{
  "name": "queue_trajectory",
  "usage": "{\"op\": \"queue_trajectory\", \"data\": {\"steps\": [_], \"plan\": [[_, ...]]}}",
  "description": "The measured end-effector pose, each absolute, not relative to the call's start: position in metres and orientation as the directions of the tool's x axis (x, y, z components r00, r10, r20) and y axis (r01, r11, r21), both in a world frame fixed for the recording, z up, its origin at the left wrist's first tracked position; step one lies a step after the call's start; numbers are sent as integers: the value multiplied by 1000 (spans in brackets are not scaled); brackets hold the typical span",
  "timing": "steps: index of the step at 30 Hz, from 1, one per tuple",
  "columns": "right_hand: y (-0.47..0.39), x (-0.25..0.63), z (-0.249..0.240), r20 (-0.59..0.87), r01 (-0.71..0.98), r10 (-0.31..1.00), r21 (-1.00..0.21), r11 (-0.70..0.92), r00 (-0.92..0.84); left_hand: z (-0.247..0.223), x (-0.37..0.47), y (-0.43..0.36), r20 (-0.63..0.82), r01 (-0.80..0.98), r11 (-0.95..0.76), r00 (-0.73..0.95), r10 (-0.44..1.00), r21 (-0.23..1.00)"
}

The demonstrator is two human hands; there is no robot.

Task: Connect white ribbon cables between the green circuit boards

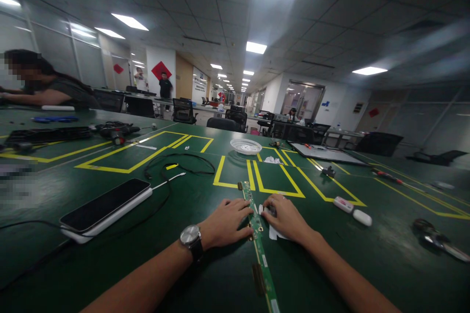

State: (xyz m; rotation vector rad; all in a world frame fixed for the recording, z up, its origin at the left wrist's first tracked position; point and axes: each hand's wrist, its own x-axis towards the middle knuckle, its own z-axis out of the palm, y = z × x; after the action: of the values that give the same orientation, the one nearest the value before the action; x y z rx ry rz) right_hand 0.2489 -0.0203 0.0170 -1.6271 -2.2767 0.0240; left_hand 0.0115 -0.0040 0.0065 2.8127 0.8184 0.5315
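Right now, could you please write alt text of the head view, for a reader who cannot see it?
A person's left hand touches a long, narrow green circuit board on a dark green table; the right hand is beside it, touching a small white item. A white basket stands beyond.

Worktop point(220, 291) recorded as dark green, marked in yellow tape point(281, 193) rectangles; board point(269, 283), green; basket point(246, 146), white, openwork; phone point(106, 205), black-faced.

The bare left forearm point(150, 274) wears a wristwatch point(191, 239) with a round silver case, pale silvery dial and black strap, while a finger of the right hand point(287, 216), its forearm also bare, shows what seems a thin ring point(273, 199).
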Motion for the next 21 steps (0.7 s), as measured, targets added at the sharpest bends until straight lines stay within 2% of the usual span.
{"op": "queue_trajectory", "data": {"steps": [9, 16, 21], "plan": [[-18, 249, 13, 277, 901, 898, -175, 397, -341, 6, 12, -3, 311, 459, -849, 793, 525, 263], [-10, 258, 12, 293, 779, 818, -268, 568, -495, 7, 6, 5, 254, 426, -853, 827, 502, 301], [-8, 260, 13, 302, 741, 798, -302, 600, -522, 6, 3, 14, 248, 359, -874, 860, 446, 329]]}}
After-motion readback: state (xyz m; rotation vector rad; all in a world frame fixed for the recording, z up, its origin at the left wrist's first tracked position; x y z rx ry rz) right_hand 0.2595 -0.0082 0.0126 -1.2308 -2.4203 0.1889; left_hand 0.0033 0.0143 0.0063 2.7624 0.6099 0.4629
